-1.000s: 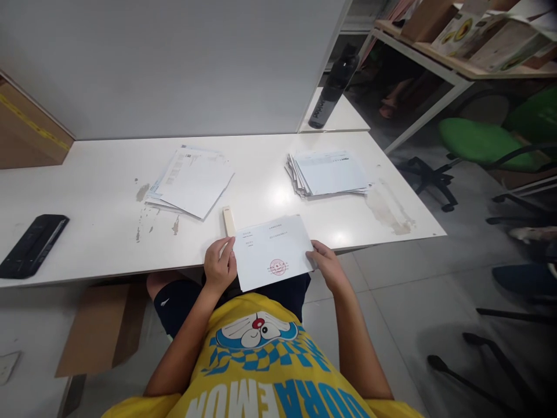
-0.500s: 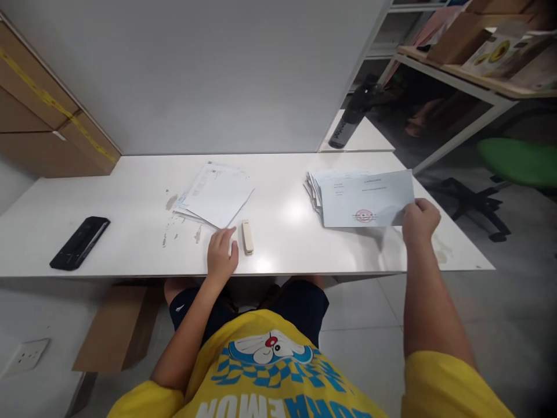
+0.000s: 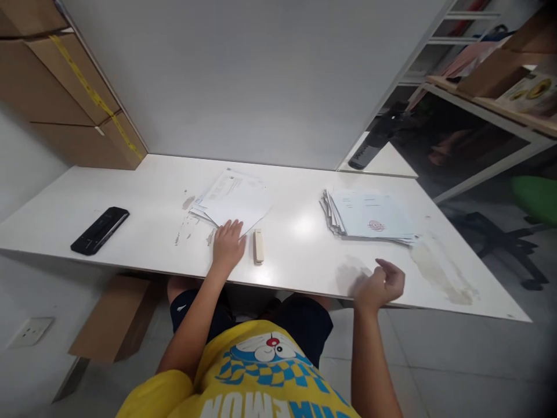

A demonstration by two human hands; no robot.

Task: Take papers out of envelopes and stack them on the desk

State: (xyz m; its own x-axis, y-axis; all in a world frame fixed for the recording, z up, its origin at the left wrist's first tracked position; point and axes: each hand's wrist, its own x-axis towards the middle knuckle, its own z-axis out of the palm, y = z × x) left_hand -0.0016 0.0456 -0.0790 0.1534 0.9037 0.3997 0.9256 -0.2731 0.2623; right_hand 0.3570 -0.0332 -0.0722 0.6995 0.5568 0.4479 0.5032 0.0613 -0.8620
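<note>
My left hand (image 3: 229, 247) lies with its fingers stretched out on the near edge of a loose stack of white paper sheets (image 3: 237, 197). Just right of it sits a small cream stapler (image 3: 259, 247), untouched. My right hand (image 3: 380, 284) hovers over the front edge of the table, fingers loosely bent and apart, with nothing seen in it. Beyond that hand rests a second stack of papers (image 3: 369, 212), its top sheet bearing a red round stamp.
On the white table (image 3: 296, 261), a black phone-like device (image 3: 100, 230) lies at the left. Cardboard boxes (image 3: 82, 98) stand at the back left. A dark bottle (image 3: 368, 151) stands behind the right stack. A grey panel (image 3: 261, 81) borders the back. Beside the table is a green chair (image 3: 535, 197).
The stamped sheet went from my right hand onto the right stack. That hand let go and drew back toward me. My left hand slid forward onto the left papers. The view shifted.
</note>
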